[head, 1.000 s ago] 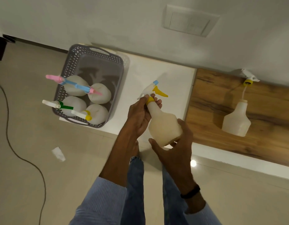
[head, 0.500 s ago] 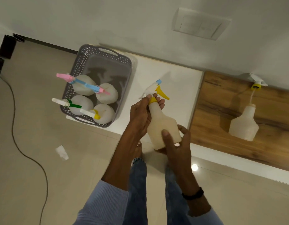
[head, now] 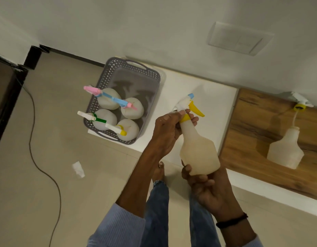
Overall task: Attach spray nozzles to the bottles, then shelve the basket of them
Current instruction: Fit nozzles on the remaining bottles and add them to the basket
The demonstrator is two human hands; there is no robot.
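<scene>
I hold a translucent white spray bottle (head: 198,148) above the floor in front of the counter. My right hand (head: 205,186) cups its base from below. My left hand (head: 169,130) grips the yellow collar of its nozzle (head: 189,106), which has a white body, a yellow trigger and a blue tip. A grey perforated basket (head: 108,81) stands on the white counter (head: 207,97) at the left, with several bottles inside that carry nozzles. Another bottle (head: 286,150) stands on the wooden counter section, its yellow-collared nozzle (head: 300,102) raised above the neck on its tube.
A black cable (head: 38,157) runs across the tiled floor at the left, beside a scrap of white paper (head: 78,169). A dark door frame (head: 10,97) stands at the far left. A white switch plate (head: 239,39) sits on the wall above the counter.
My right hand has slid from the side of the bottle down under its base. The bottle now points more upright, with my left hand still on the collar.
</scene>
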